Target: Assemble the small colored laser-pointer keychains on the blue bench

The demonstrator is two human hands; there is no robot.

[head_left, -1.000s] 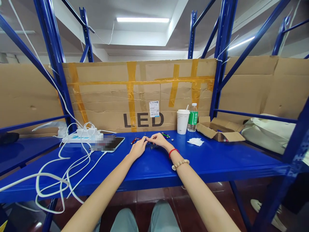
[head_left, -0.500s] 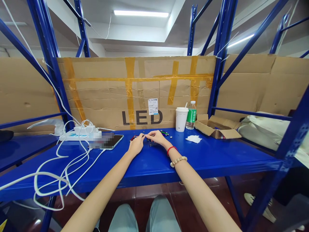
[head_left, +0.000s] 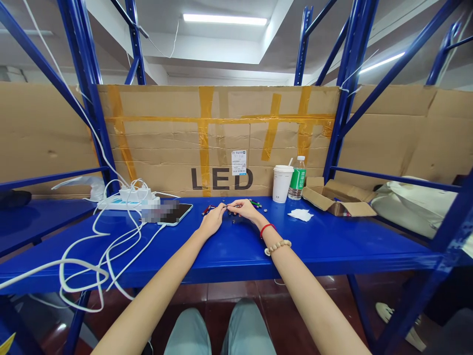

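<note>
My left hand [head_left: 213, 220] and my right hand [head_left: 244, 209] meet fingertip to fingertip just above the blue shelf top [head_left: 236, 251]. Both are closed in a pinch around something too small to make out. Beside the left fingers lie some small red pieces [head_left: 207, 210]. Behind the right hand are several small green pieces [head_left: 255, 203]. A few tiny dark or silvery bits [head_left: 233, 222] lie below and around the fingers. A red cord and a beaded bracelet circle my right wrist.
To the left are a phone [head_left: 181, 214], a power strip [head_left: 129, 202] and tangled white cables [head_left: 107, 256]. On the right stand a white paper cup [head_left: 282, 184], a water bottle [head_left: 297, 179], a crumpled tissue [head_left: 300, 214] and an opened cardboard box [head_left: 342, 197]. Cardboard walls the back.
The whole view has shifted slightly, so everything sits a little further right. My hands stay pinched together at the same spot on the shelf.
</note>
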